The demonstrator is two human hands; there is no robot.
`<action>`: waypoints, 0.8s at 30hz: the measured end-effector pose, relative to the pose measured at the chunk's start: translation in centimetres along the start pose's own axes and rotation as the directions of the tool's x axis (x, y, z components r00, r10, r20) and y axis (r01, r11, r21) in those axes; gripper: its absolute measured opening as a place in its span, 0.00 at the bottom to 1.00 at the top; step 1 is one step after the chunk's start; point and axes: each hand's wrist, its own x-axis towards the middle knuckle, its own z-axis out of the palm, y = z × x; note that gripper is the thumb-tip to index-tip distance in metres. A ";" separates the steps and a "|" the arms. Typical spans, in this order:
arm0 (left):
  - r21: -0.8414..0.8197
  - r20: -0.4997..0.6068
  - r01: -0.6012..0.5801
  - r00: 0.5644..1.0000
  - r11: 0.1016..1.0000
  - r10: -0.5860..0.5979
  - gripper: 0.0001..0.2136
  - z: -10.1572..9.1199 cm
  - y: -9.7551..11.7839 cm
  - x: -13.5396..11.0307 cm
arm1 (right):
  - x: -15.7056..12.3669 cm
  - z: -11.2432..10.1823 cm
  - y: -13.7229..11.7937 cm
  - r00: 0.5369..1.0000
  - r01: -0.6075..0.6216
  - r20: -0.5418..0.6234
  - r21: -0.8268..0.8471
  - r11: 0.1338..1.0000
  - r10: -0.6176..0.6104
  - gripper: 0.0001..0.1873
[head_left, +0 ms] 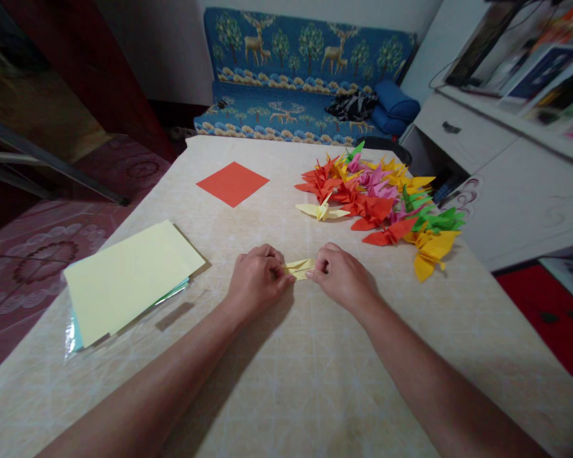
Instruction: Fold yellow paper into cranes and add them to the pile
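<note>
Between my two hands lies a small piece of folded pale yellow paper [299, 267], low over the middle of the table. My left hand [258, 273] pinches its left end, thumb in front and fingers curled. The right end is pinched by my right hand [341, 273], with thumb and forefinger together. Parts of the paper are hidden under the fingertips. Just beyond the hands stands a finished pale yellow paper crane [321, 210], at the edge of a heap of red, orange, pink and green paper cranes [370, 207].
A red paper square [233, 184] lies flat at the table's far left. On the left, a stack of pale yellow paper [134, 280] rests on a clear plastic packet. Behind the table [286, 394] is a blue patterned sofa [286, 108]; a white cabinet [520, 165] stands at right.
</note>
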 end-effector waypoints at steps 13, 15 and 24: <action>-0.006 -0.016 -0.010 1.000 1.000 0.010 0.11 -0.8 -0.7 -0.7 | -0.4 0.0 0.8 0.998 -0.036 -0.049 -0.004 0.999 0.035 0.11; -0.025 -0.028 -0.019 0.999 1.000 0.018 0.13 -0.8 -0.8 -0.8 | -0.5 0.1 0.9 0.997 -0.033 -0.071 0.029 0.999 0.035 0.10; -0.189 0.024 -0.027 0.999 0.982 0.032 0.17 -1.1 -1.5 -0.7 | -1.5 1.7 1.4 0.963 -0.060 -0.236 0.271 0.961 0.127 0.11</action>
